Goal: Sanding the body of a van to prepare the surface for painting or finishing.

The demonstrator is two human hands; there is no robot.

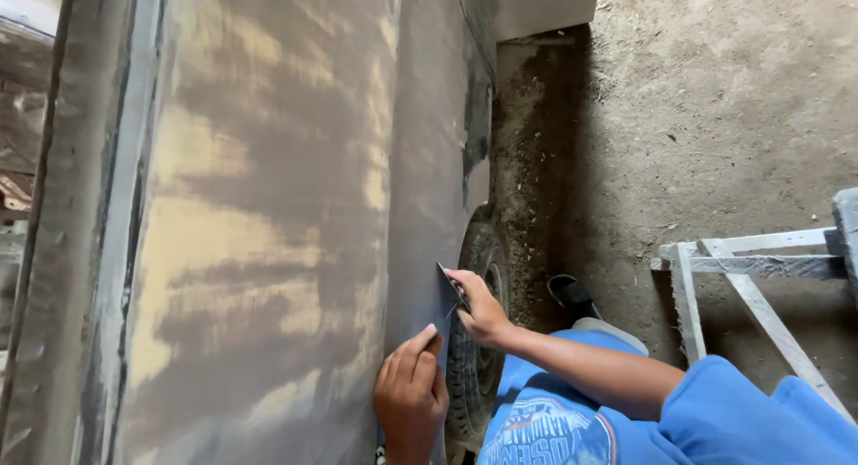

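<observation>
Head view, right hand (480, 308) gripping a thin spreader blade (451, 284) against the filler-coated car panel (268, 224), left hand (411, 389) flat, fingers extended

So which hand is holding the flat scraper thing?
The right hand grips the thin flat blade against the grey car panel. The left hand holds nothing; its fingers just press on the panel lower down.

We see only part of the tyre (478, 277); the car panel (268, 224) covers the rest. The thin blade (451, 284) half vanishes inside our right hand (483, 308). The bottom edge cuts off our left hand (411, 398) at the wrist, and the right edge crops the white stand (760, 277).
</observation>
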